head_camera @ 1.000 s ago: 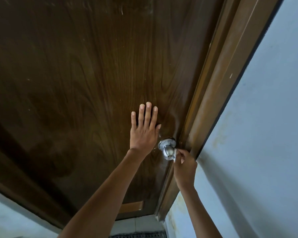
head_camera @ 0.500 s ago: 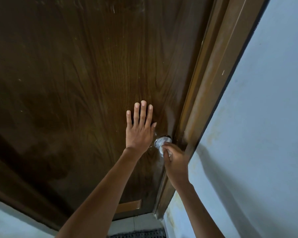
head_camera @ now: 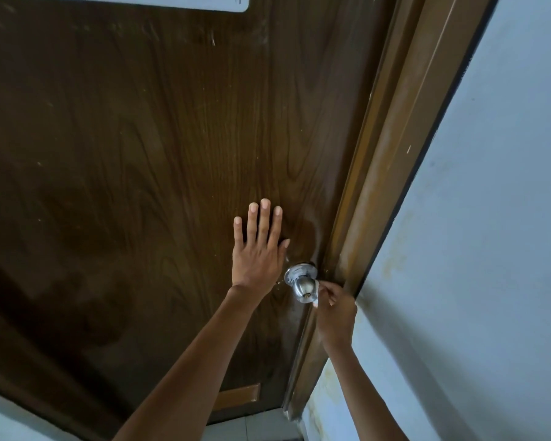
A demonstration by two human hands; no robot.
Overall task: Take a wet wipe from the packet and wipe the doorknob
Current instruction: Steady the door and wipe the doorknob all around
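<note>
Doorknob position: the doorknob [head_camera: 303, 286] sits at the right edge of the door [head_camera: 140, 154], close to the door frame [head_camera: 395, 160] and between the two hands.
Wet wipe: only a small white sliver of the wet wipe [head_camera: 315, 301] shows, lying against the knob's right side at the tips of the right hand's fingers.
Right hand: the right hand [head_camera: 336, 313] reaches in from below and to the right of the knob. Its fingers are curled and bunched, pinching the wipe against the metal. How much of the wipe is folded inside the hand cannot be told.
Left hand: the left hand [head_camera: 258, 249] lies flat on the door just left of the knob, palm to the wood. Its four fingers are straight and point up, the thumb angles toward the knob, and it holds nothing.
Knob shape and material: shiny silver metal, a rounded ball on a short neck, backed by a round rose plate [head_camera: 295, 272] against the door. A small dark spot sits in the middle of the knob's face.
Door surface: dark brown, glossy wood grain with faint pale scuffs and specks. A lighter rectangular patch [head_camera: 239, 396] lies near the bottom edge.
Frame: lighter brown wood with stepped mouldings, worn in places.
Wall: the pale blue-grey wall [head_camera: 490, 249] on the right is matt, with yellowish stains near the frame.
Top edge: a white panel [head_camera: 172, 1] with a rounded corner.
</note>
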